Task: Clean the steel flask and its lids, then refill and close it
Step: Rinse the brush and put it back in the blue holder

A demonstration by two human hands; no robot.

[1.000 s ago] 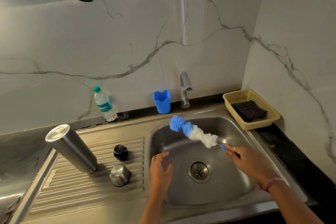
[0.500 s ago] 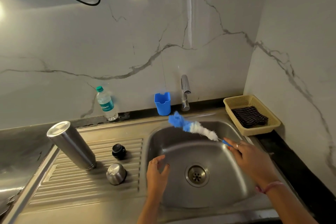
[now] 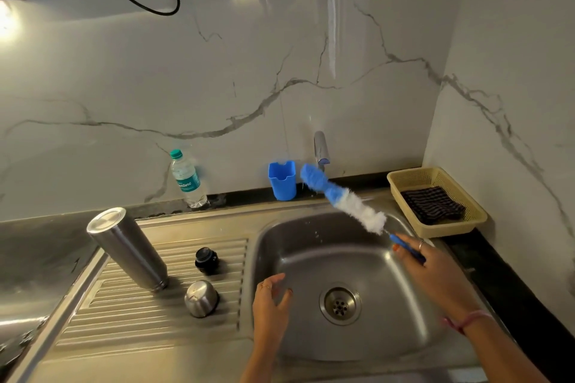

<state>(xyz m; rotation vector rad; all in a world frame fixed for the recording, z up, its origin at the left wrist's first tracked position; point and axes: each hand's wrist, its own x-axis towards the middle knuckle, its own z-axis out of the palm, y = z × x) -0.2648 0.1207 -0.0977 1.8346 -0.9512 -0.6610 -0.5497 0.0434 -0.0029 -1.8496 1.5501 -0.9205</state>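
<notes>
The right hand [image 3: 435,274], fingers gripping the bottle brush [image 3: 342,199], has raised it toward the tap [image 3: 320,149]; left hand [image 3: 270,305] stays loosely open.

I see the sink [image 3: 413,314] at centre right, with the drainboard [image 3: 130,314] joined to its left. On the drainboard the flask [image 3: 129,250] stands upside down at the far left. To its right sits the inner lid [image 3: 206,260], and the cup lid [image 3: 201,298] lies nearer me, in front of it. Behind the drainboard, a bottle [image 3: 186,179] stands against the wall. The holder [image 3: 282,180] sits behind the sink, just left of the tap [image 3: 320,149]. The brush [image 3: 345,199] slants over the sink's far right corner, its head between holder and tap. My right hand [image 3: 435,267] holds its handle above the sink's right rim; my left hand [image 3: 272,305] hangs over the sink's left edge. Right of the sink, a basket [image 3: 398,179] sits in the corner with a cloth [image 3: 432,204] in it.
</notes>
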